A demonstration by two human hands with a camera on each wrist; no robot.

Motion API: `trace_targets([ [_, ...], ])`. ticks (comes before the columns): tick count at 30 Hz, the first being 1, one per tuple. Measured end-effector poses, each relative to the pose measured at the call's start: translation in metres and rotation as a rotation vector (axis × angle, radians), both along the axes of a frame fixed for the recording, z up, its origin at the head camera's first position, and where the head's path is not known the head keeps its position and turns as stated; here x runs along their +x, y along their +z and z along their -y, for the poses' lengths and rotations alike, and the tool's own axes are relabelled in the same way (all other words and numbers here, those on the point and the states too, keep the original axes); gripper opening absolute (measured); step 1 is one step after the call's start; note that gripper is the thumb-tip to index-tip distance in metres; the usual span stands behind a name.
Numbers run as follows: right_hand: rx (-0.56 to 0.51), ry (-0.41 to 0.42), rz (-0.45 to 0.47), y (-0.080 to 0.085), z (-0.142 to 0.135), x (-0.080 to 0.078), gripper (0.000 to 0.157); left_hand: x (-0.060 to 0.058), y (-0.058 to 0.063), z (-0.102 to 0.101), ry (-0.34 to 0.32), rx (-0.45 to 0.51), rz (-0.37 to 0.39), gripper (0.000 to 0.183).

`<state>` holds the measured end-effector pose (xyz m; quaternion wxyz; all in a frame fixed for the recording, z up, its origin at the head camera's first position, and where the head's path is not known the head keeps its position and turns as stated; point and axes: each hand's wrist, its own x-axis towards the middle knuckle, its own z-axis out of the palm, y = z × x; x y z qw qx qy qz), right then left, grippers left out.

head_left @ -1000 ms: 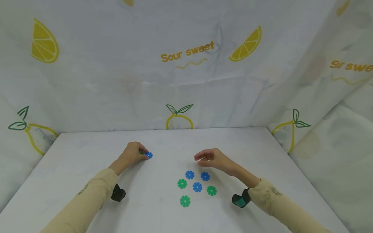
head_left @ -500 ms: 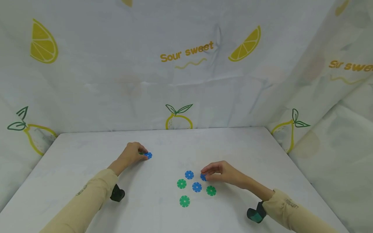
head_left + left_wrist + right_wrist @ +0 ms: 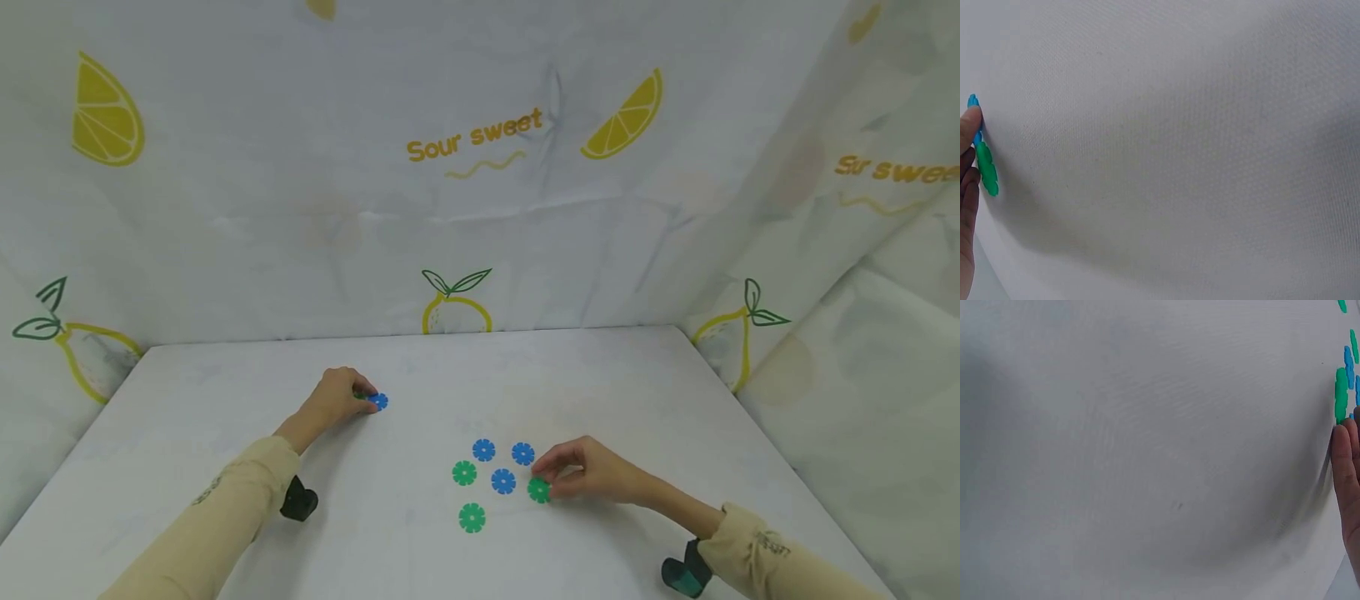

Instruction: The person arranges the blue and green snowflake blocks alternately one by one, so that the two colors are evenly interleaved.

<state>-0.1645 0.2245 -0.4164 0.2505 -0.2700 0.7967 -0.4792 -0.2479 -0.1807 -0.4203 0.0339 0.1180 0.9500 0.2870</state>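
My left hand (image 3: pixel 341 393) pinches a notched blue interlocking disc (image 3: pixel 380 402) by the table's back left. Attached to it is a green disc (image 3: pixel 987 169), plain in the left wrist view and mostly behind the fingers in the head view. My right hand (image 3: pixel 592 471) is low over the table, thumb and forefinger apart, with the fingertips right at the edge of a flat green disc (image 3: pixel 538 490). In the right wrist view the thumb tip meets the near end of that green disc (image 3: pixel 1340 394). Just beyond the forefinger lies a blue disc (image 3: pixel 522 453).
To the left of the right hand lie more discs on the white table (image 3: pixel 405 533): two blue discs (image 3: pixel 503 482) and two green discs (image 3: pixel 472 517). A white cloth printed with lemons (image 3: pixel 480 242) hangs behind the table and along the right side.
My right hand has come down toward me and to the right, past the blue disc at the upper right, to the green one. The left hand keeps its pinch in place.
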Motion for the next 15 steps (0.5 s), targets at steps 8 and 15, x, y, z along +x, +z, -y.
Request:
trace_targets([
  [8,0.104,-0.006,-0.156,-0.0021,0.0063,0.0037,0.034,-0.0001,-0.0005,-0.0008,0.003,-0.003,0.007,0.025],
  [15,0.1,0.013,-0.208,-0.0023,0.0092,0.0052,0.032,0.0002,0.0002,-0.0012,0.005,-0.002,0.011,0.024],
])
